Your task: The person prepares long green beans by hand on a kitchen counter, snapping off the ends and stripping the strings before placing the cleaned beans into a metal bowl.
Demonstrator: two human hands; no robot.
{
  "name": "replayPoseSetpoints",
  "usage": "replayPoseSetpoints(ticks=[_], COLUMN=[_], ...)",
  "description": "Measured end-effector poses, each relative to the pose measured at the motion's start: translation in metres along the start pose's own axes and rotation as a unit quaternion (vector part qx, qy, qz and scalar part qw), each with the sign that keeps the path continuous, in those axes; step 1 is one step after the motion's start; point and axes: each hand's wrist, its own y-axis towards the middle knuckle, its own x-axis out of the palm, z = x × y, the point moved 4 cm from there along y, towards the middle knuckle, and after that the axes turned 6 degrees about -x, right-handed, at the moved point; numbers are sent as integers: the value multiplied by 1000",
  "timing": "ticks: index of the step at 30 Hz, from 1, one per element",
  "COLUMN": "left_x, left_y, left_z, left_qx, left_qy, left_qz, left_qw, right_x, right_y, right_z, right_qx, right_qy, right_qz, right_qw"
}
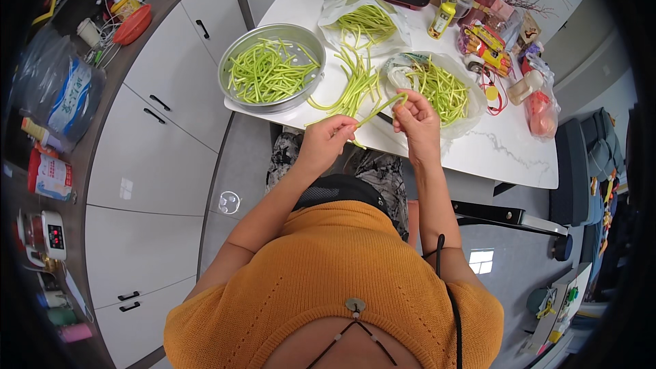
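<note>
Green stem (383, 107) is held between both hands over the near edge of the white tabletop (506, 150). Left hand (326, 139): fingers pinch the stem's lower end, thumb against forefinger. Right hand (415, 117): fingers pinch the stem's upper end, which curls over beside the knuckles. Stem runs slanted, low on the left, high on the right (the span between the hands is short).

Loose bundle of long stems (355, 85) lies on the tabletop just beyond the hands. Round metal basin (273, 31) sits at the left corner, filled with short cut pieces (266, 72). Plastic bag (468, 92) just beyond the right hand holds more stems; a second bag (335, 8) farther back holds another heap. Bottles and packets crowd the far right corner.
</note>
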Motion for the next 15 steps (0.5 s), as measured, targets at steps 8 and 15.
replayPoseSetpoints(ticks=[8,15], left_x=[10,-11], left_y=[-3,7], left_z=[-1,8], left_qx=[-74,-46], left_qy=[-65,-127], left_qz=[-69,18], left_qw=[993,991], right_x=[0,14], right_y=[-4,-14], right_z=[2,-1], right_qx=[-137,-141], right_qy=[-268,-414], right_qz=[-4,-124], right_qw=[954,890])
